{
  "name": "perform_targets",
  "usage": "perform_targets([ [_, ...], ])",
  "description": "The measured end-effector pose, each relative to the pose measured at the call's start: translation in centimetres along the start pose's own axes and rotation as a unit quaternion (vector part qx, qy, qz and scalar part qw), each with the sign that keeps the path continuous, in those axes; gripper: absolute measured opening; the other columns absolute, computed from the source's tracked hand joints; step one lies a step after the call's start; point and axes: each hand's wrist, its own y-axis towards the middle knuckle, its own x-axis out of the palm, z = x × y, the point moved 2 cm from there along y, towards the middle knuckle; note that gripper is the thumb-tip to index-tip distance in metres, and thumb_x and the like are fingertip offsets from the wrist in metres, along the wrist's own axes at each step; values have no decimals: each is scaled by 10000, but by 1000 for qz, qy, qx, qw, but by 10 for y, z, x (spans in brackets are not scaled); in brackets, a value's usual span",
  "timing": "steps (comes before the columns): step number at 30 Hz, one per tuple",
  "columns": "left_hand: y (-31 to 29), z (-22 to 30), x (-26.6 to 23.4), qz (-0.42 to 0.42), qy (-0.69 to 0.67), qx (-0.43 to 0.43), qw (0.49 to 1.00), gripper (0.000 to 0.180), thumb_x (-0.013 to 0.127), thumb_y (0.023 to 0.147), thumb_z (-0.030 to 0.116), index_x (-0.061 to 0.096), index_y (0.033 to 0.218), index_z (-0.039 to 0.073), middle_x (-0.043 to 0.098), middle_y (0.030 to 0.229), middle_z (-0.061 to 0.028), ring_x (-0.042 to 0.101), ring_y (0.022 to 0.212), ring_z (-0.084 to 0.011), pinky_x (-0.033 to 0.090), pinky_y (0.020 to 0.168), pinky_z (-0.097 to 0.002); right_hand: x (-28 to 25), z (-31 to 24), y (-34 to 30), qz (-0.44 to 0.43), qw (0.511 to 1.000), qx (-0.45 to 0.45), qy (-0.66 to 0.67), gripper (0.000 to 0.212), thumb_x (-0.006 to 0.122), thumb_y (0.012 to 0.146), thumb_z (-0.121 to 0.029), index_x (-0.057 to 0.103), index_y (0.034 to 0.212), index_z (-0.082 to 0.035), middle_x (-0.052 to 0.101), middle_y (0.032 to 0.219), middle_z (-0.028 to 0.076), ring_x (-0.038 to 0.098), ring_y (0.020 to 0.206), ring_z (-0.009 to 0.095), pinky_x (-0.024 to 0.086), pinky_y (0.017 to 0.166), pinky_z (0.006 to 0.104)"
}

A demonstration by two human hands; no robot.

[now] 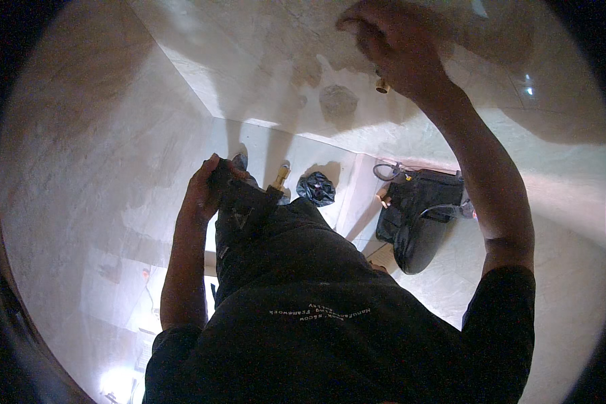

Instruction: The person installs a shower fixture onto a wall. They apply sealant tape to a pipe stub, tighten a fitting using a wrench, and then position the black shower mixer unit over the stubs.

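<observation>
My right hand (400,50) is raised against the pale tiled wall, its fingers curled; what they hold, if anything, is hidden in the dim light. Just below its wrist, a small brass fitting (382,86) shows at the wall. Lower down on the left, my left hand (212,182) is wrapped round a black object (246,198) in front of my dark trousers. From the object's right end sticks a brass-coloured piece (281,177). Its exact kind cannot be made out against the dark clothing.
A crumpled black plastic bag (316,189) lies on the floor near the wall. To its right sits a black bag (421,215) with cables about it. Tiled walls (94,155) meet in a corner ahead of me. A bright lamp (118,384) glows at the lower left.
</observation>
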Motion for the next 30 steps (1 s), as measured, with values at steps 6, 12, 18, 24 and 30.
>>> perform_targets([
  [6, 8, 0, -10, 38, 20, 13, 999, 434, 604, 961, 430, 607, 1022, 1, 693, 929, -193, 685, 909, -333, 549, 851, -442, 48, 10, 8, -9, 984, -62, -166, 162, 627, 837, -22, 665, 992, -46, 684, 903, 166, 681, 788, 303, 553, 746, 435],
  [12, -2, -11, -16, 31, 33, 27, 999, 373, 502, 1016, 411, 576, 1048, 47, 655, 967, -174, 669, 978, -391, 553, 868, -544, 48, -21, -14, 17, 977, -36, -209, 247, 692, 774, -80, 624, 1007, -35, 698, 888, 189, 725, 828, 306, 604, 776, 441],
  [18, -15, 3, 4, -4, 101, 17, 995, 420, 545, 990, 443, 600, 1084, 38, 689, 958, -197, 678, 995, -390, 554, 875, -535, 56, -31, -18, 73, 983, -23, -167, 174, 610, 866, -103, 598, 1031, -48, 681, 712, 161, 718, 636, 300, 614, 566, 419],
  [24, -13, 12, 21, 10, 126, 2, 992, 433, 577, 971, 456, 635, 1043, 34, 701, 980, -196, 679, 1004, -385, 541, 893, -538, 55, -33, -14, 83, 989, -15, -118, 162, 573, 905, -128, 589, 1022, -18, 676, 716, 182, 718, 656, 335, 615, 594, 449],
  [30, -11, 16, 21, 15, 142, 12, 990, 422, 536, 996, 442, 612, 1085, 37, 695, 1025, -186, 669, 1048, -366, 547, 898, -513, 22, -80, -8, 9, 997, -1, -82, 172, 580, 928, -164, 591, 1032, -27, 695, 825, 189, 724, 787, 338, 608, 671, 463],
])
